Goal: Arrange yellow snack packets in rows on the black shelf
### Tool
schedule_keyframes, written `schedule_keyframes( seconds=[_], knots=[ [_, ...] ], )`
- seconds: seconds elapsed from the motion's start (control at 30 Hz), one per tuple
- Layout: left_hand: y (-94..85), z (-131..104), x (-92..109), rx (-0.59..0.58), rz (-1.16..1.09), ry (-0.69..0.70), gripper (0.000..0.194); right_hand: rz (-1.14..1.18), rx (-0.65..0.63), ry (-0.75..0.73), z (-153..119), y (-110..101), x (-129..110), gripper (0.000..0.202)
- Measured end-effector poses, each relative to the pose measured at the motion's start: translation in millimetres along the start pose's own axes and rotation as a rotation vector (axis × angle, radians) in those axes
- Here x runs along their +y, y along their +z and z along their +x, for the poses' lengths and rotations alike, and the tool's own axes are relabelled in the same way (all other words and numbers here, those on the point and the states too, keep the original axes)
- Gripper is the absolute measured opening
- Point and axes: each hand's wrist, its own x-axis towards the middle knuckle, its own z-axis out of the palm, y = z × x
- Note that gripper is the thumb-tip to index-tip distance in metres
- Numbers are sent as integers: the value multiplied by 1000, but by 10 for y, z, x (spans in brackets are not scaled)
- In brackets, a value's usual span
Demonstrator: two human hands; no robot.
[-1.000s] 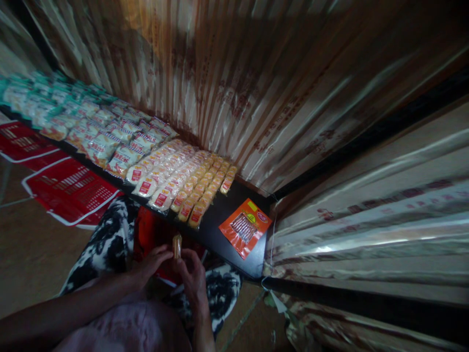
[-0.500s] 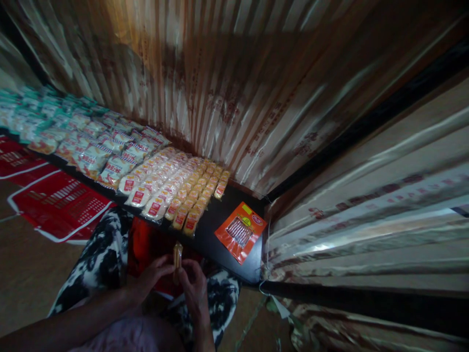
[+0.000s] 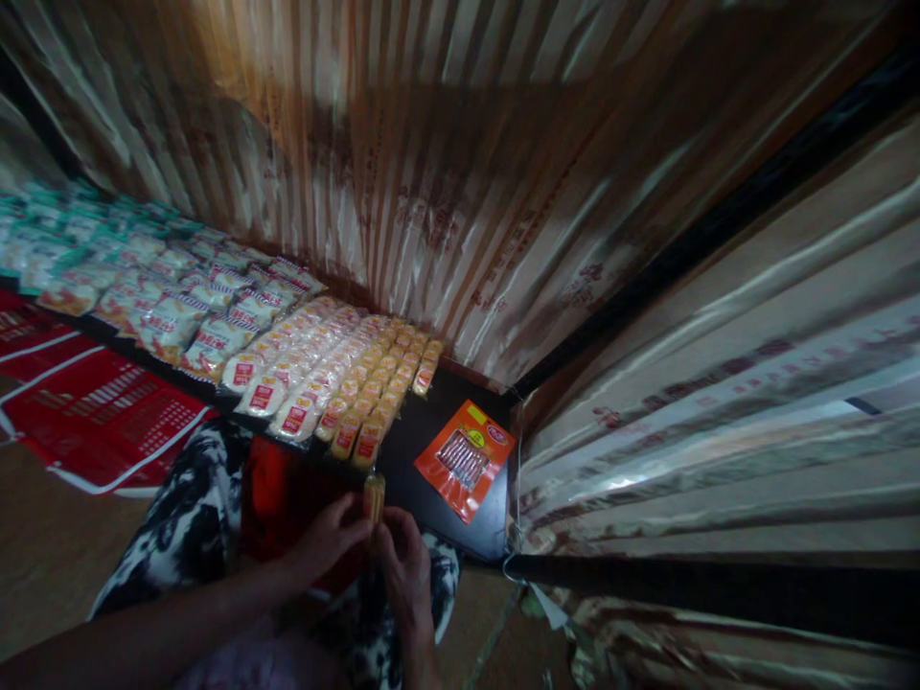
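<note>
A small yellow wrapped snack (image 3: pixel 374 499) is held upright between my two hands, just below the black shelf's front edge. My left hand (image 3: pixel 332 539) pinches its left side with the fingertips. My right hand (image 3: pixel 404 565) grips it from the right, thumb and fingers closed on its lower part. Just above the hands, rows of yellow wrapped snacks (image 3: pixel 369 439) lie on the shelf (image 3: pixel 411 487), with one shorter row at the back right. Beside these, to the left, are rows of white wrapped snacks (image 3: pixel 294 418).
An orange packet (image 3: pixel 465 460) lies at the shelf's right end. White bags (image 3: pixel 216 340) and green bags (image 3: pixel 47 259) cover the left part. Red bags (image 3: pixel 107 412) hang in front. Striped sheeting (image 3: pixel 431 192) rises behind; a black bar (image 3: pixel 690 211) crosses it.
Both hands and the held snack have moved right, closer to the shelf edge. The snack now shows a wider face. The view has shifted slightly.
</note>
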Motion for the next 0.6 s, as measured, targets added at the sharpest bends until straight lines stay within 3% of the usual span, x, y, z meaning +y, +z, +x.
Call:
schedule_keyframes(
  seconds=[0.2, 0.6],
  knots=[
    [110, 63, 29, 41, 283, 82, 35, -52, 70, -53, 29, -83, -57, 26],
    [257, 183, 115, 125, 563, 312, 29, -5, 130, -1, 172, -132, -64, 31]
  ],
)
